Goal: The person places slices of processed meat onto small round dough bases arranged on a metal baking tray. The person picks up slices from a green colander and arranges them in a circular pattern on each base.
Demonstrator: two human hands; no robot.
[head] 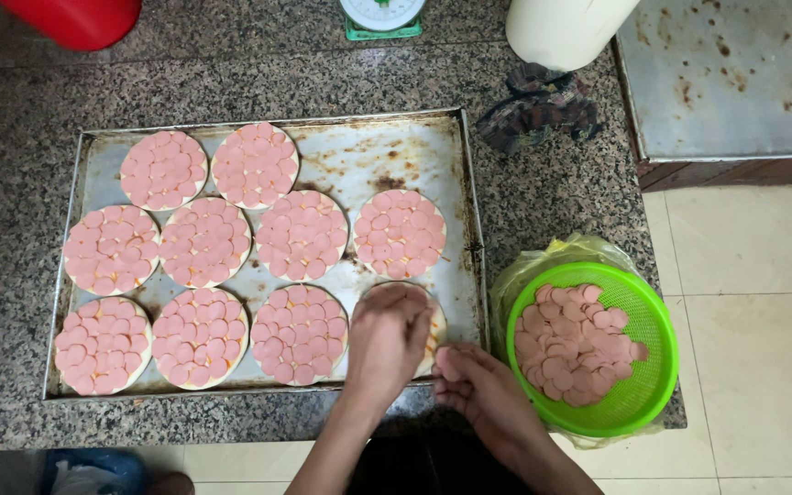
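Note:
A worn metal baking tray [368, 151] lies on a granite counter and holds several round dough bases covered with pink sausage slices [302, 235]. My left hand [389, 337] rests over the base at the tray's front right corner [433, 321], fingers bent down onto it, hiding most of it. My right hand [474, 385] is just off the tray's front right edge, fingers curled around a few pink sausage slices. A green plastic basket [648, 316] of sausage slices [575, 344] sits right of it.
The basket stands in a clear plastic bag at the counter's edge. A dark cloth [543, 105], a white container [566, 27], a green scale [382, 18] and a red tub [75, 18] line the back. A stained metal surface [735, 78] is at the right. Tiled floor lies below.

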